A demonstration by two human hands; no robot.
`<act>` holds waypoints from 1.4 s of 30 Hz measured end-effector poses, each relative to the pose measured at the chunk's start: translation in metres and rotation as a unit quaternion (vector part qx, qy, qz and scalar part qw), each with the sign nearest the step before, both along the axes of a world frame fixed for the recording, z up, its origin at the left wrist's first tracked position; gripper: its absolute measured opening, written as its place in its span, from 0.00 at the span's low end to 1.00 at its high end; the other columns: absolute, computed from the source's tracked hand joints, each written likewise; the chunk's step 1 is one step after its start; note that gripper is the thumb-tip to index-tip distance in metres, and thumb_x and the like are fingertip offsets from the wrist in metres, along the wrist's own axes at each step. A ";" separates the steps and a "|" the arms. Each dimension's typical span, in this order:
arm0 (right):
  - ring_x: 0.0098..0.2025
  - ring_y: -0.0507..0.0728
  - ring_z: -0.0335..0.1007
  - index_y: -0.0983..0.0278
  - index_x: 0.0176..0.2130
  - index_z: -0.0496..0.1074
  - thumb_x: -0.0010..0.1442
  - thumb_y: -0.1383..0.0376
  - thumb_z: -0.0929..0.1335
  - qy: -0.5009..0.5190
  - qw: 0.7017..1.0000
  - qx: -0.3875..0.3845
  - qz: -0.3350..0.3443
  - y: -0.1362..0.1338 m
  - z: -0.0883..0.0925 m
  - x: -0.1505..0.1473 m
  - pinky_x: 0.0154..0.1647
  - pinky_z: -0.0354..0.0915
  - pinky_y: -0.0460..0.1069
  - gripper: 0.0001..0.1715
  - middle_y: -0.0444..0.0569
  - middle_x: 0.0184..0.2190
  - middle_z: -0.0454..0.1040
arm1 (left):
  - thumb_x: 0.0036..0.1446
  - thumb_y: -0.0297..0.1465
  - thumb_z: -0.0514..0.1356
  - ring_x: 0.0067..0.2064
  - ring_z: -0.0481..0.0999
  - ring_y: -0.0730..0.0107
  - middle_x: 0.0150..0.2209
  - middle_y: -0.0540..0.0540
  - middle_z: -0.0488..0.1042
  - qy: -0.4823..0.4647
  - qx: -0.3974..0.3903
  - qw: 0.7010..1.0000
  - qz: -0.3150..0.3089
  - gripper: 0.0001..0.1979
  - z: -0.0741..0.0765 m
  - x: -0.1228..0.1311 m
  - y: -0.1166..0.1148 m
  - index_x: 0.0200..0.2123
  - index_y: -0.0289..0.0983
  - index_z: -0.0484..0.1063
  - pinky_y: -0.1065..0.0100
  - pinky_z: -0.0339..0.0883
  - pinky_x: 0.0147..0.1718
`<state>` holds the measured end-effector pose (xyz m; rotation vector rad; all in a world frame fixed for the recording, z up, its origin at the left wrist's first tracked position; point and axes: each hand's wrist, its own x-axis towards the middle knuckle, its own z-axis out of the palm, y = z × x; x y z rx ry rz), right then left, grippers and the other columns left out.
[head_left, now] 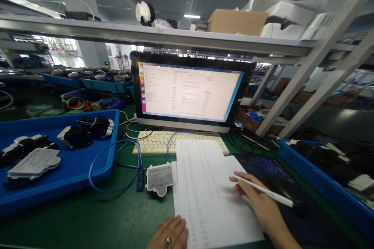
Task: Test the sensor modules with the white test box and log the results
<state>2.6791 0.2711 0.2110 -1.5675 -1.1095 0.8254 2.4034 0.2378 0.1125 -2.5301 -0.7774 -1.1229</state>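
Note:
My right hand (254, 196) grips a white pen (267, 192) over the right part of a printed sheet of paper (201, 186). Flat at the paper's lower left edge lies my left hand (171, 235), fingers stretched out and a ring on one of them. A second sheet shows partly from under the first. Left of the paper sits a small pale device (159, 179) with a printed label, beside a blue cable (102, 190) and a small blue module (140, 180) with a red light. The paper's top overlaps a white keyboard (157, 142).
Behind the keyboard stands a lit monitor (189, 93). A blue tray (73, 183) with black and white devices is at left; another blue bin (321, 179) is at right. A dark mouse (280, 186) lies on a mouse pad. Overhead runs a shelf holding a cardboard box (236, 21).

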 end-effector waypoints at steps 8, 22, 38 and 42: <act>0.20 0.53 0.62 0.64 0.26 0.67 0.43 0.48 0.72 0.045 0.999 -0.009 0.013 0.001 -0.023 -0.021 0.21 0.60 0.48 0.23 0.47 0.19 0.71 | 0.54 0.21 0.53 0.44 0.77 0.71 0.40 0.45 0.79 -0.046 -0.044 0.998 0.029 0.13 0.033 0.006 -0.015 0.41 0.33 0.73 0.70 0.69 0.50; 0.19 0.52 0.56 0.60 0.17 0.56 0.50 0.59 0.64 -0.163 0.986 -0.004 0.030 -0.015 -0.035 -0.039 0.22 0.56 0.47 0.15 0.41 0.13 0.60 | 0.55 0.21 0.54 0.45 0.76 0.69 0.40 0.44 0.78 -0.087 -0.090 0.991 0.053 0.11 0.037 0.011 -0.020 0.39 0.33 0.73 0.68 0.71 0.48; 0.19 0.52 0.55 0.59 0.18 0.55 0.52 0.59 0.63 -0.168 0.985 -0.013 0.037 -0.017 -0.036 -0.038 0.22 0.55 0.48 0.16 0.40 0.13 0.60 | 0.55 0.21 0.54 0.44 0.77 0.68 0.40 0.44 0.78 -0.088 -0.097 0.990 0.052 0.10 0.040 0.012 -0.023 0.39 0.32 0.73 0.66 0.72 0.46; 0.19 0.52 0.56 0.59 0.19 0.55 0.52 0.58 0.63 -0.158 0.987 -0.018 0.033 -0.016 -0.037 -0.038 0.22 0.55 0.48 0.16 0.40 0.14 0.60 | 0.55 0.22 0.54 0.44 0.77 0.69 0.40 0.44 0.78 -0.090 -0.099 0.990 0.052 0.10 0.041 0.012 -0.023 0.39 0.32 0.73 0.67 0.72 0.47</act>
